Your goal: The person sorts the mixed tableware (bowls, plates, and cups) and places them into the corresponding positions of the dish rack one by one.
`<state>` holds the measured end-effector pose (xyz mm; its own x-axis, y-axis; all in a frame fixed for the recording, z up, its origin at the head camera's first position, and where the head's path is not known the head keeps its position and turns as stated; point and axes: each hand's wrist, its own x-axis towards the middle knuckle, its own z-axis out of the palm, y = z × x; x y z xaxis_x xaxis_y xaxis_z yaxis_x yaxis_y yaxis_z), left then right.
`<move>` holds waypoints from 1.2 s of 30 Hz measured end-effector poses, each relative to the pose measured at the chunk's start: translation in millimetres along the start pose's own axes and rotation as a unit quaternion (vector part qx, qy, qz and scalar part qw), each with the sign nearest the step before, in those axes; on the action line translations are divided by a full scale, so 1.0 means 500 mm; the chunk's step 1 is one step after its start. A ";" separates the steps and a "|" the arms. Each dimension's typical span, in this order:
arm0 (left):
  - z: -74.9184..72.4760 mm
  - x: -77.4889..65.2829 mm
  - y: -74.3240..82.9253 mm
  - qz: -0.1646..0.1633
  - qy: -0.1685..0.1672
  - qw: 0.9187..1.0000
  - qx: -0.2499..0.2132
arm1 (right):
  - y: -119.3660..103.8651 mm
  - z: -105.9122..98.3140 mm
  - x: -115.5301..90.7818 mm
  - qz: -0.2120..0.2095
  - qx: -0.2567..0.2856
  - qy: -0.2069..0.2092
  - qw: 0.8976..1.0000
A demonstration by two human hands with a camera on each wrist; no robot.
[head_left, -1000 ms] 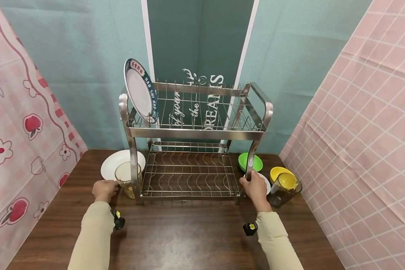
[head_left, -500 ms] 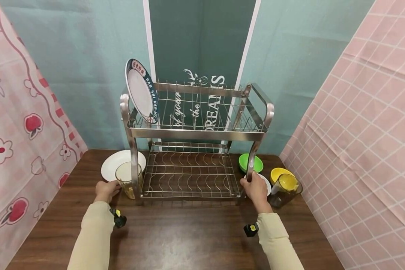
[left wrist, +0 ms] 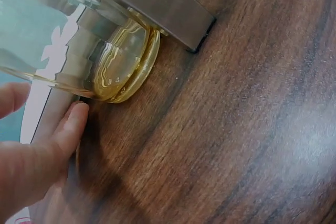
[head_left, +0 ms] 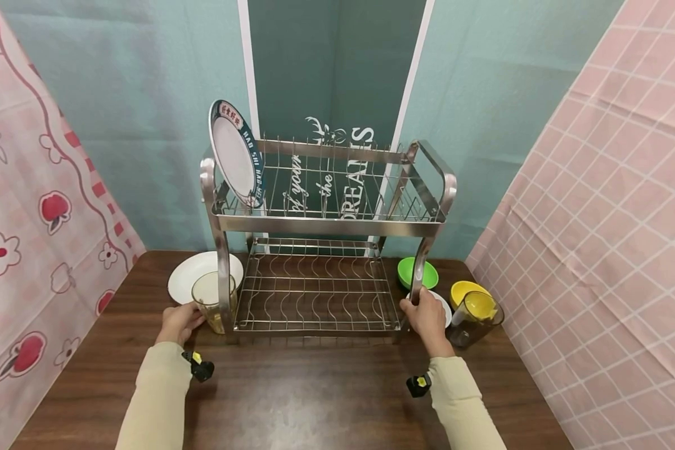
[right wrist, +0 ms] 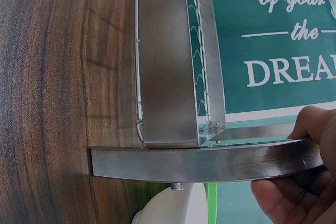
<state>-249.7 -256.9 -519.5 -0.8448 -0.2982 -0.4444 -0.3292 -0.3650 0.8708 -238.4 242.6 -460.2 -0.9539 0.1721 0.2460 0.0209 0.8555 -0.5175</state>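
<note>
A two-tier metal dish rack stands on the table. My right hand grips its front right leg, thumb on one side and fingers curled on the other. My left hand is beside an amber drinking glass, left of the rack's front left leg. In the left wrist view the fingertips are right at the glass, loosely spread and not wrapped round it. Behind the glass lies a white plate. On the upper tier, a blue-rimmed plate leans upright at the left end.
Right of the rack are a green bowl, a white bowl partly behind my right hand, a yellow bowl and a dark drinking glass. Fabric hangs at the back and both sides of the wooden table.
My left hand has moved slightly right, bringing its fingertips closer to the amber glass. The right hand keeps its grip on the rack's leg, and the dishes stay in place.
</note>
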 end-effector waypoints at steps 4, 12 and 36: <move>0.002 -0.002 0.007 -0.004 -0.014 1.000 -0.022 | -0.002 0.000 -0.001 -0.002 0.002 0.004 1.000; 0.018 0.003 0.012 -0.020 0.030 0.998 -0.048 | 0.002 0.001 0.000 0.002 0.001 0.008 1.000; 0.021 -0.004 0.021 -0.047 0.064 0.991 -0.108 | -0.004 0.002 -0.003 0.007 0.012 0.001 1.000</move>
<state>-255.7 -250.8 -507.5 -0.7495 -0.3576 -0.5571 -0.2952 -0.5726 0.7648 -237.5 240.3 -460.6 -0.9529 0.1847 0.2405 0.0265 0.8407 -0.5408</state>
